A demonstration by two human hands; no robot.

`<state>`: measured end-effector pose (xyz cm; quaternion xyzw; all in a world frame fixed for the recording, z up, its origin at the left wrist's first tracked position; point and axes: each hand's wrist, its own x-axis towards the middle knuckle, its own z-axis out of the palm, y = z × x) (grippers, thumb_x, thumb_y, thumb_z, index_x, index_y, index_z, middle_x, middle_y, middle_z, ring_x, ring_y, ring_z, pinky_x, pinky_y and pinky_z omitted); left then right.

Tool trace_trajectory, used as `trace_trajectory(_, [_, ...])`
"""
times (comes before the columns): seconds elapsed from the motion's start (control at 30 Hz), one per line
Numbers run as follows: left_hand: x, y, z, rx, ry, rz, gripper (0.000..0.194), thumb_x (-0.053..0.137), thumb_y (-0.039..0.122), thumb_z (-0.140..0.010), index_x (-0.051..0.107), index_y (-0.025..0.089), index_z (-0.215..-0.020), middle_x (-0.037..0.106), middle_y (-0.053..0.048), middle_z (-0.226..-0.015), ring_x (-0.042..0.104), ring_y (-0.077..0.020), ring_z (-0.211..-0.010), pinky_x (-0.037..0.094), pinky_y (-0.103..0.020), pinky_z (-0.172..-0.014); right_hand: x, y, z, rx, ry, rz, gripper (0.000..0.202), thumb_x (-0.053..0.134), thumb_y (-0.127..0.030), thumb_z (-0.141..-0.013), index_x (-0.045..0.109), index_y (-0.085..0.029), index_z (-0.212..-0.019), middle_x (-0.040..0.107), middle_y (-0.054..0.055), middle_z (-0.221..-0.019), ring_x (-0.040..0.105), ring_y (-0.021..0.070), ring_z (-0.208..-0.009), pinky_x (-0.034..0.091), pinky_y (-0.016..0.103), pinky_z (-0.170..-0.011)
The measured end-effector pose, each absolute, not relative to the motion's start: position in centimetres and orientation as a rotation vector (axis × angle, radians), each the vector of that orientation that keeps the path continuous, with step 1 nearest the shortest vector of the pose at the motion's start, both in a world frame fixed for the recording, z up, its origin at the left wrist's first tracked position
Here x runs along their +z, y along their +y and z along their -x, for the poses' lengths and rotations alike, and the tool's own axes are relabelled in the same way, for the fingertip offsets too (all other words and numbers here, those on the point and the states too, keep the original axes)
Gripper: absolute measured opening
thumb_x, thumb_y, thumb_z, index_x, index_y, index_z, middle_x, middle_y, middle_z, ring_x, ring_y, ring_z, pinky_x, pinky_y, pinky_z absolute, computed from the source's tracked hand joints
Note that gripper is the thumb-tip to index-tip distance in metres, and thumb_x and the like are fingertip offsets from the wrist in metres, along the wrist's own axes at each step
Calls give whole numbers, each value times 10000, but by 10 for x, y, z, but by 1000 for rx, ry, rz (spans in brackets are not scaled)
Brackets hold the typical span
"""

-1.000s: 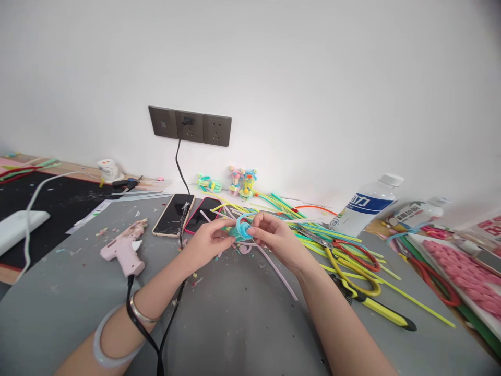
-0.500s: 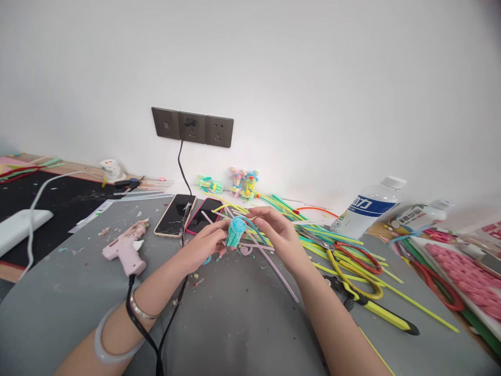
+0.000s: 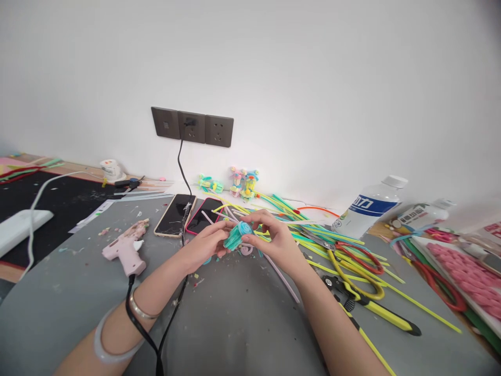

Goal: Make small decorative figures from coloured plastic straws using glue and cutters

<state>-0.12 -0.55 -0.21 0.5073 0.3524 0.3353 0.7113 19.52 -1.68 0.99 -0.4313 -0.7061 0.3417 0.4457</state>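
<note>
Between my hands is a small turquoise pipe-cleaner cylinder (image 3: 234, 238) with a lighter blue coiled end, tilted with that end to the upper right. My left hand (image 3: 209, 241) grips its left side, fingers partly hidden behind it. My right hand (image 3: 274, 237) closes on the coiled end, thumb below and fingers above. Just under them on the table lie a lilac coil (image 3: 246, 250) and a long lilac pipe cleaner (image 3: 282, 279). A pink hot glue gun (image 3: 127, 249) rests to the left, its black cord passing over my left forearm.
Two phones (image 3: 175, 216) lie behind my left hand. Small pipe-cleaner figures (image 3: 249, 184) stand by the wall. To the right are a heap of green and yellow pipe cleaners (image 3: 313, 230), scissors (image 3: 356, 258), yellow-handled pliers (image 3: 387, 316) and a bottle (image 3: 370, 203).
The cylinder has tilted over to the right. My right hand, formerly holding a blue strand beside it, has come down and closed on its coiled end.
</note>
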Motion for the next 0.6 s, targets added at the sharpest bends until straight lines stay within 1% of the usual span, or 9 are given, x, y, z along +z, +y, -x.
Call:
trace_trajectory(0.17, [-8,-3,4,758,773,-1238,253,464,220,-874,639,210,-1057,506,-9,-795,397,-120,-625,321,-238,-545,11,-18,-194,850,-1761,1063,319,715,-491,-811,708,-248,-1018,625,63,-966,567,213,-861,432,348,-768])
trace_trajectory(0.33, [-12,-2,5,792,796,-1345,265,458,252,-899,648,217,-1081,534,-13,-824,416,-119,-634,351,-236,-558,12,-18,-194,832,-1790,1074,245,715,-407,-824,692,-247,-1009,630,61,-949,561,214,-868,442,352,-797])
trace_trajectory(0.47, [-9,-2,4,804,851,-1409,273,477,281,-894,645,202,-1094,563,-25,-854,443,-118,-647,364,-226,-553,14,-19,-194,808,-1804,1083,207,709,-359,-821,677,-252,-996,627,56,-947,557,218,-878,452,349,-798])
trace_trajectory(0.6, [-5,-2,3,816,889,-1466,279,502,308,-878,653,186,-1077,566,-20,-816,439,-123,-635,366,-227,-547,12,-21,-193,785,-1817,1096,165,692,-313,-823,649,-254,-971,627,46,-941,562,216,-885,450,339,-796])
